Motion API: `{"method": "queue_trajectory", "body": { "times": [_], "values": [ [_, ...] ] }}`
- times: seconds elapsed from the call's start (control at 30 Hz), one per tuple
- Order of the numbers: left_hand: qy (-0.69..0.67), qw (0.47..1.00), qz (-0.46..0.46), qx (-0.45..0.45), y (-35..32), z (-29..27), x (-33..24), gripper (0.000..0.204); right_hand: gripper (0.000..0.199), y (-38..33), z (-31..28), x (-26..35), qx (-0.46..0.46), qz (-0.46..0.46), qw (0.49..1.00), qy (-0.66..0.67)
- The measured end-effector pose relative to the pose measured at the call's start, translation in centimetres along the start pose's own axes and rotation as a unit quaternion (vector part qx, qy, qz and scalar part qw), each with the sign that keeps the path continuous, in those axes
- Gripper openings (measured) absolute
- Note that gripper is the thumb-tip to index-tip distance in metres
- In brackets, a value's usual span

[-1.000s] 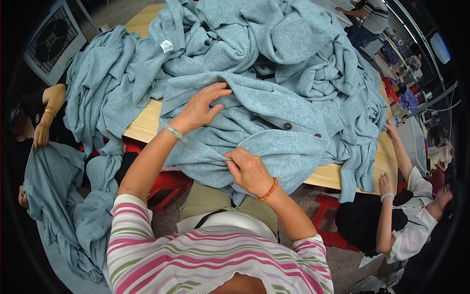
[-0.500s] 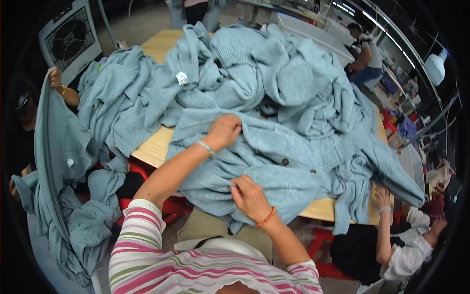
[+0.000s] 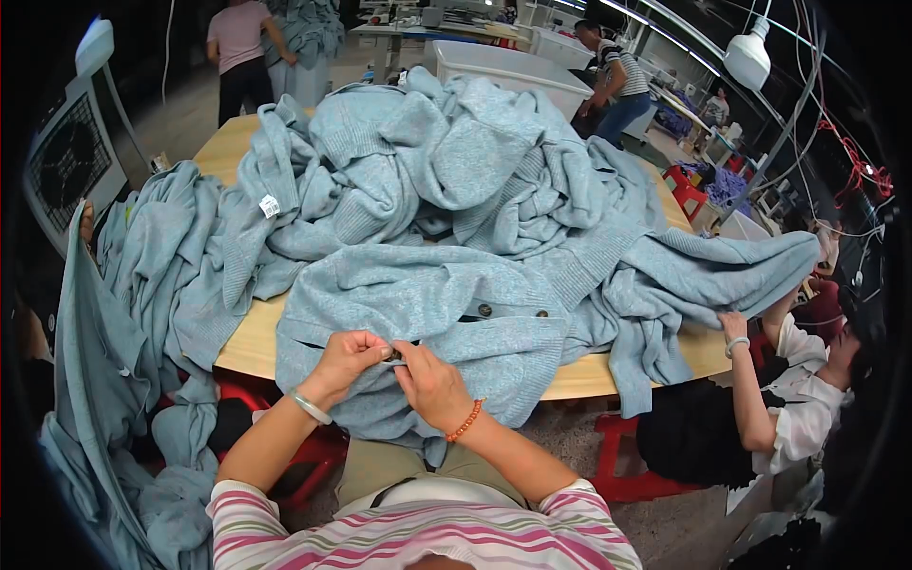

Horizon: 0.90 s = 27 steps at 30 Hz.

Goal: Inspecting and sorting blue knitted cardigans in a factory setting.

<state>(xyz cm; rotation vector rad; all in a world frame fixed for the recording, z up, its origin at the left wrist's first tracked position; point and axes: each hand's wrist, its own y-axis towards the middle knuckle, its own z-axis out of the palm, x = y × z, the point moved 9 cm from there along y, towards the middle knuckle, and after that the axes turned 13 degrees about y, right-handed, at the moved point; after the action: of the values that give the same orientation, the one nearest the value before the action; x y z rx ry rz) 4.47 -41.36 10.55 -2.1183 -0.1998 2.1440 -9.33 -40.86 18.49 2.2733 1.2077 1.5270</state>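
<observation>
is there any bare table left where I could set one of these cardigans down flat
Only strips. Bare wooden table shows left of the cardigan both hands work on, left hand and right hand. Another strip runs along the near edge at right, and the far-left corner is bare. The middle is crowded with the cardigan pile.

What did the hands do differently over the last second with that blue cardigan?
The left hand drew back from the spread cardigan to its near edge, meeting the right hand; both now pinch one button there. The heap of blue knitwear and wooden table stayed as they were.
</observation>
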Motion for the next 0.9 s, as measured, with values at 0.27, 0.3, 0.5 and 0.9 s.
{"method": "queue_trajectory", "body": {
  "times": [0.27, 0.3, 0.5, 0.9],
  "values": [
    [0.01, 0.995, 0.054, 0.079, -1.9, 2.4, -1.7, 0.022, 0.029, -0.7, 0.1, -2.3, 0.059, 0.034, 0.998, -0.005],
    [0.182, 0.972, 0.144, 0.046, -2.3, 2.0, -3.1, 0.024, 0.029, -0.8, 0.4, -2.8, 0.075, 0.059, 0.995, 0.025],
    [0.402, 0.891, 0.206, -0.037, -3.0, 1.3, -3.9, 0.021, 0.025, -0.8, 1.4, -2.9, 0.127, 0.034, 0.99, 0.041],
    [0.442, 0.869, 0.22, -0.017, -2.5, 2.1, -3.0, 0.013, 0.016, -1.4, 0.8, -3.3, 0.097, 0.044, 0.993, 0.057]
  ]
}}
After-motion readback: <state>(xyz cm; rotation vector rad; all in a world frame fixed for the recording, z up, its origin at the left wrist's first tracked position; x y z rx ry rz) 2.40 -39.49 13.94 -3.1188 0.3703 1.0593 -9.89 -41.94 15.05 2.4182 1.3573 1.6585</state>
